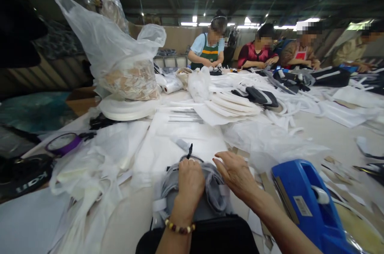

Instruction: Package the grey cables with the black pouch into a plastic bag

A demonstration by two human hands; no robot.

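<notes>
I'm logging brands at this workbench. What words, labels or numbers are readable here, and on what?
"KOIN", roughly: pale letters on the black item at the table's left edge; the exact letters are uncertain.
White label on the blue tape dispenser: print too small to read.
Nothing else is legible.

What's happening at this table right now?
A person is working a grey fabric piece on a cluttered worktable. The left hand, with a bead bracelet, is closed on the piece; the right hand lies open and flat at its edge. A blue tape dispenser sits just to the right. Four co-workers handle white and black pieces at the far side.
</notes>
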